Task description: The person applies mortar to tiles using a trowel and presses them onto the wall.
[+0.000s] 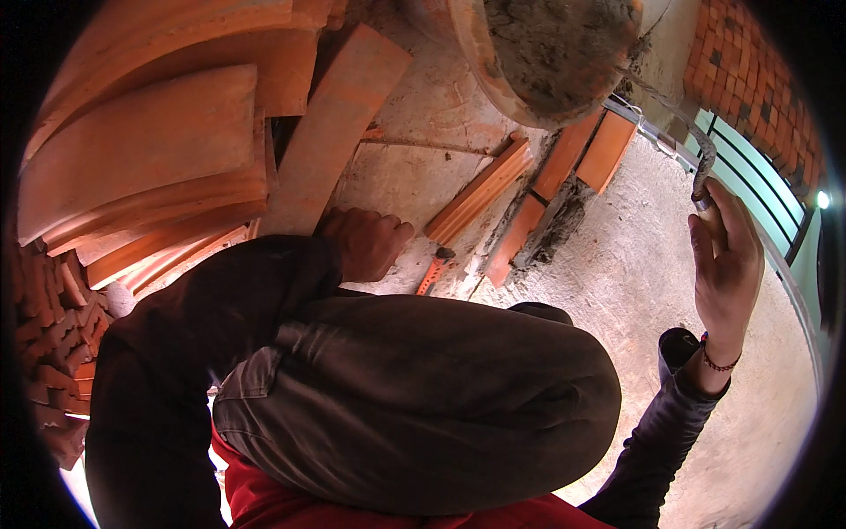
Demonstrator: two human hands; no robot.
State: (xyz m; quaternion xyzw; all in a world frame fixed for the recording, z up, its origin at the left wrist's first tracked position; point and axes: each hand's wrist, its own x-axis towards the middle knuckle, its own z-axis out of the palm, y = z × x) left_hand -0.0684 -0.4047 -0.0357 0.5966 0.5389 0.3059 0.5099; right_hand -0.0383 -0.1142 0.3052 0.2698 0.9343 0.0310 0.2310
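My right hand (730, 251), at the right side, grips the wooden handle of a trowel (705, 145). Its bent metal neck is caked with grey mortar and runs up and left to a round basin (489, 84) of wet mortar (564, 44); I cannot make out the blade. My left hand (368, 242) is curled into a fist by the lower end of a long flat clay piece (339, 123), and nothing shows in it. Between my hands, thin orange bricks (608, 150) lie in two staggered rows, with dark mortar (560, 234) along them.
Stacked thin brick strips (480, 189) lie left of the rows, above a narrow orange item (432, 271) with a dark end. Large curved clay tiles (150, 132) pile up at the left. Brickwork (749, 70) and a dark-barred railing (749, 163) stand at the upper right.
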